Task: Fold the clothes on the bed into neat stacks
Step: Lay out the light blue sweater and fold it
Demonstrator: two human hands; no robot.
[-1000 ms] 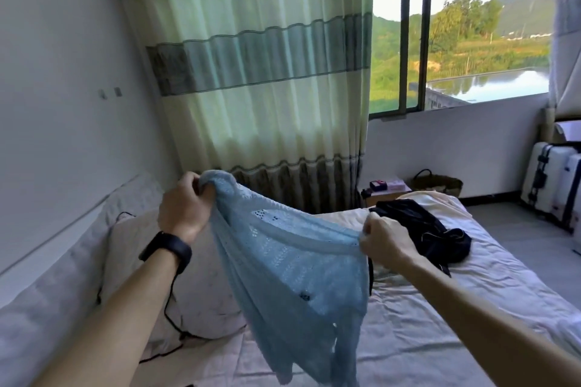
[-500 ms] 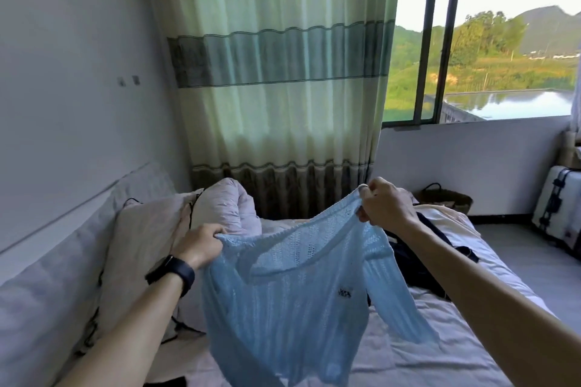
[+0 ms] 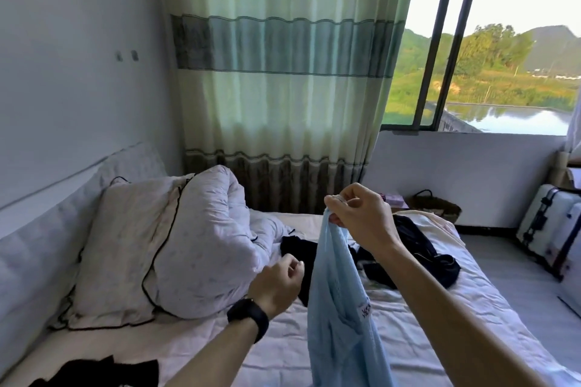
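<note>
A light blue knit top [image 3: 338,302] hangs straight down in a narrow drape over the bed [image 3: 418,320]. My right hand [image 3: 358,217] pinches its top edge above the mattress. My left hand [image 3: 278,284], with a black watch on the wrist, is loosely curled just left of the hanging top and holds nothing. Dark clothes [image 3: 418,258] lie crumpled on the white sheet behind the top. Another black garment [image 3: 103,372] lies at the near left edge of the bed.
White pillows and a bundled quilt [image 3: 176,245] fill the head of the bed at left. A striped curtain [image 3: 283,72] hangs behind. A woven basket [image 3: 435,206] sits on the floor under the window, and a white suitcase [image 3: 548,229] stands at right.
My left hand has let go of the blue top and dropped lower. The top was spread between both hands; now it hangs from my right hand alone. The view shifted left.
</note>
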